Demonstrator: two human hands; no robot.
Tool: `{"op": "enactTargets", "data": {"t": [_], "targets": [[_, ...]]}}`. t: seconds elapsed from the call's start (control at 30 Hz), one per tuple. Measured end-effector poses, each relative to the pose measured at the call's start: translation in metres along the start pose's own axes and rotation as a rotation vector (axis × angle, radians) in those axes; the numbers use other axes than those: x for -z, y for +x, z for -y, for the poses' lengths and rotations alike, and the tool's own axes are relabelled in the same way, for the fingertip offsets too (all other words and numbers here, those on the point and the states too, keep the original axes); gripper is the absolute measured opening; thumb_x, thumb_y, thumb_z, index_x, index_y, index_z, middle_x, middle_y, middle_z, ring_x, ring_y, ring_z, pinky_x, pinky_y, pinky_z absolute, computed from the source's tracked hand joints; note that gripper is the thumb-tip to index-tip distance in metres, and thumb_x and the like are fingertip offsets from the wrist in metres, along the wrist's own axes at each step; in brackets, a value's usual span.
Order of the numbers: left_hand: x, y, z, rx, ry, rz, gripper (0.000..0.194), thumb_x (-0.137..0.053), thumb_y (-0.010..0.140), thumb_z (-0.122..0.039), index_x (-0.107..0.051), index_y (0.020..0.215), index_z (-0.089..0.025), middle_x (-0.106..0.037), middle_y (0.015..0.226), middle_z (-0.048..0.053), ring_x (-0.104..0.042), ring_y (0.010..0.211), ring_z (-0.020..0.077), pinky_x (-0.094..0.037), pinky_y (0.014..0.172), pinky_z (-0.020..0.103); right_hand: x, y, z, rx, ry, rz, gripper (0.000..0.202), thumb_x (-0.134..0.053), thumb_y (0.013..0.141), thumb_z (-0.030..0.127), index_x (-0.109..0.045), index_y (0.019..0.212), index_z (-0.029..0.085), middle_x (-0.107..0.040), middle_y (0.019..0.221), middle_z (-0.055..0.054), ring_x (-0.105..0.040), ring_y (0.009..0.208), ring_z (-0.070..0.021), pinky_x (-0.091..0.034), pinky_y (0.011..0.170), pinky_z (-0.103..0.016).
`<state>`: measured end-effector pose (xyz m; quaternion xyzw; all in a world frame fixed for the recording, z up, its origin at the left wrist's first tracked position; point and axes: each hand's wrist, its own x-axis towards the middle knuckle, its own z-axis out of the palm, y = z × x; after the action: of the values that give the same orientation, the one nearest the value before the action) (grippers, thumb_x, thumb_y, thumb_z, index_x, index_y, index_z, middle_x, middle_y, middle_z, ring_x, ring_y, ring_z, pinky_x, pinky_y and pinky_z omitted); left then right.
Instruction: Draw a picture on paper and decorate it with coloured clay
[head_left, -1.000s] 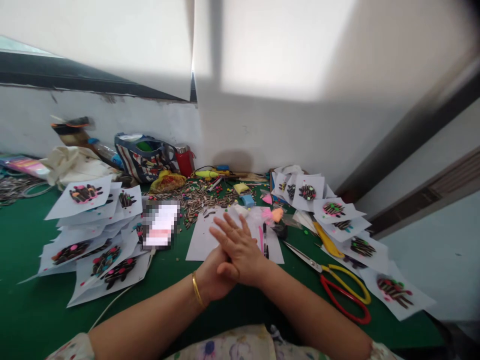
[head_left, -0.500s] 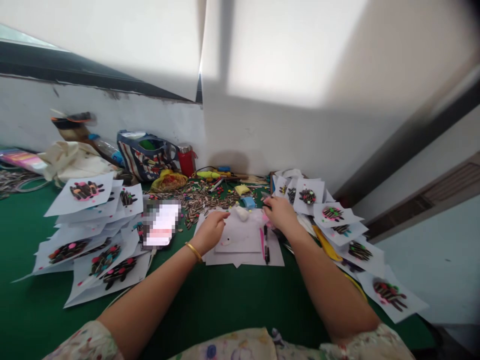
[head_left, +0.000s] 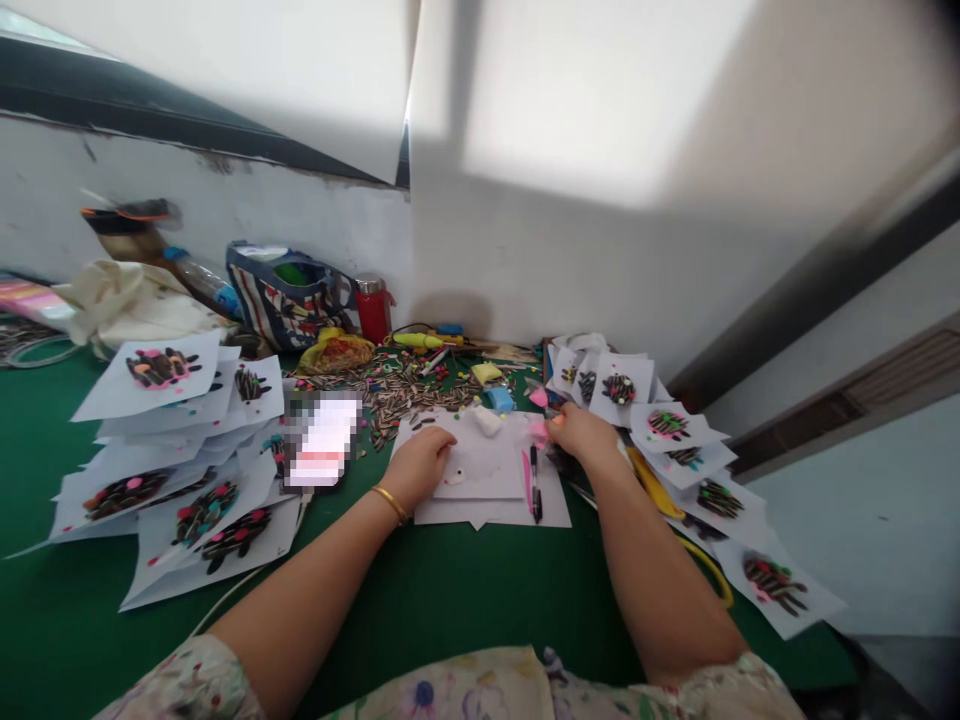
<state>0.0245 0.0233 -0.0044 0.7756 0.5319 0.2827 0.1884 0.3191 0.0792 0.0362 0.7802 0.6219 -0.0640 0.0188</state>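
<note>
My left hand (head_left: 421, 467) rests on the left edge of the white paper (head_left: 450, 513), its fingers curled together; whether anything is in them is hidden. A small dark-dotted mark shows on the top sheet beside it. On the sheets' right side, my right hand (head_left: 581, 434) is closed, with a small orange piece (head_left: 557, 420) showing at its fingertips. Pink clay (head_left: 538, 431) lies just left of those fingertips. White clay (head_left: 487, 421) sits on the paper's far edge, between the hands. A black pen (head_left: 535, 485) and a thin pink strip (head_left: 526, 480) lie along the right side.
Loose striped seeds (head_left: 405, 390) spread beyond the paper. A blue block (head_left: 498, 398) and yellow lump (head_left: 486, 373) lie there too. Seed-decorated cards pile up left (head_left: 112, 450) and right (head_left: 739, 540). A phone (head_left: 322, 440), striped bag (head_left: 281, 300) and red flask (head_left: 373, 312) stand left.
My right hand has drawn back from the far right area toward me and to the right, uncovering a pink lump. My left hand has shifted slightly left and curled its fingers more.
</note>
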Motion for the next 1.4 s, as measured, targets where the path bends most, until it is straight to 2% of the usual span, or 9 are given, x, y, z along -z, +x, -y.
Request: {"op": "enactTargets", "data": {"t": [0.13, 0.3, 0.53, 0.63, 0.77, 0.87, 1.13, 1.27, 1.4], "targets": [[0.004, -0.001, 0.001, 0.041, 0.027, -0.032, 0.022, -0.057, 0.084, -0.02, -0.065, 0.103, -0.017, -0.066, 0.103, 0.01, -0.061, 0.094, 0.0246, -0.047, 0.085, 0.036, -0.002, 0.0, -0.006, -0.024, 0.023, -0.017, 0.049, -0.047, 0.086, 0.047, -0.057, 0.121, 0.014, -0.069, 0.105, -0.017, -0.067, 0.096, -0.0308, -0.048, 0.078, -0.038], [0.008, 0.002, 0.004, 0.047, 0.041, -0.08, 0.014, -0.062, 0.084, -0.029, -0.067, 0.092, -0.019, -0.066, 0.094, 0.008, -0.06, 0.088, 0.0233, -0.046, 0.08, 0.034, -0.005, -0.003, -0.014, 0.006, 0.054, -0.048, 0.039, -0.054, 0.08, 0.045, -0.068, 0.101, 0.016, -0.07, 0.1, -0.015, -0.066, 0.093, -0.0299, -0.047, 0.076, -0.035], [0.007, 0.005, 0.004, 0.083, 0.046, -0.122, 0.02, -0.058, 0.086, -0.022, -0.066, 0.104, -0.02, -0.07, 0.098, 0.007, -0.063, 0.088, 0.0222, -0.047, 0.079, 0.033, -0.008, -0.009, -0.016, 0.057, 0.156, -0.285, 0.037, -0.052, 0.081, 0.035, -0.065, 0.108, 0.013, -0.063, 0.111, -0.017, -0.056, 0.107, -0.0292, -0.042, 0.09, -0.035], [0.004, 0.008, 0.004, 0.045, 0.062, -0.1, 0.017, -0.057, 0.087, -0.026, -0.07, 0.097, -0.021, -0.069, 0.097, 0.007, -0.062, 0.091, 0.0229, -0.047, 0.084, 0.034, -0.006, -0.012, -0.016, 0.111, 0.215, -0.395, 0.039, -0.05, 0.084, 0.034, -0.06, 0.114, 0.012, -0.059, 0.119, -0.017, -0.049, 0.116, -0.0293, -0.035, 0.101, -0.037], [-0.004, 0.013, 0.003, -0.017, 0.07, -0.079, 0.024, -0.054, 0.085, -0.016, -0.072, 0.101, -0.019, -0.065, 0.106, 0.01, -0.059, 0.099, 0.0232, -0.045, 0.092, 0.035, -0.009, -0.019, -0.01, 0.241, 0.345, -0.443, 0.038, -0.05, 0.084, 0.032, -0.056, 0.117, 0.014, -0.061, 0.119, -0.013, -0.053, 0.11, -0.0246, -0.039, 0.098, -0.034], [-0.006, 0.018, 0.003, -0.04, 0.057, -0.05, 0.027, -0.053, 0.084, -0.012, -0.073, 0.101, -0.018, -0.066, 0.101, 0.011, -0.059, 0.099, 0.0245, -0.043, 0.095, 0.039, -0.015, -0.028, 0.0, 0.404, 0.615, -0.387, 0.041, -0.047, 0.086, 0.033, -0.052, 0.122, 0.014, -0.063, 0.115, -0.012, -0.059, 0.098, -0.0224, -0.046, 0.089, -0.034], [0.013, 0.017, -0.014, -0.023, -0.093, -0.101, 0.018, -0.061, 0.083, -0.026, -0.073, 0.094, -0.019, -0.061, 0.122, 0.012, -0.049, 0.119, 0.0308, -0.031, 0.107, 0.047, -0.017, -0.056, 0.038, 0.765, 0.784, -0.358, 0.044, -0.038, 0.092, 0.027, -0.047, 0.135, 0.018, -0.055, 0.132, -0.013, -0.05, 0.122, -0.0246, -0.038, 0.105, -0.046], [0.017, 0.005, -0.035, 0.014, -0.281, -0.067, 0.032, -0.044, 0.093, -0.038, -0.068, 0.084, -0.019, -0.068, 0.087, 0.007, -0.062, 0.088, 0.0222, -0.048, 0.084, 0.037, -0.02, -0.074, 0.054, 0.9, 0.725, -0.293, 0.052, -0.05, 0.09, 0.029, -0.04, 0.141, 0.022, -0.053, 0.131, -0.012, -0.048, 0.123, -0.0255, -0.04, 0.105, -0.048], [0.01, -0.008, -0.049, 0.071, -0.478, -0.004, 0.034, -0.038, 0.095, -0.04, -0.059, 0.079, -0.018, -0.063, 0.071, 0.002, -0.06, 0.065, 0.0152, -0.047, 0.06, 0.025, -0.032, -0.086, 0.063, 0.93, 0.644, -0.379, 0.054, -0.057, 0.087, 0.027, -0.041, 0.138, 0.019, -0.054, 0.128, -0.015, -0.049, 0.121, -0.0287, -0.041, 0.104, -0.053]]}}
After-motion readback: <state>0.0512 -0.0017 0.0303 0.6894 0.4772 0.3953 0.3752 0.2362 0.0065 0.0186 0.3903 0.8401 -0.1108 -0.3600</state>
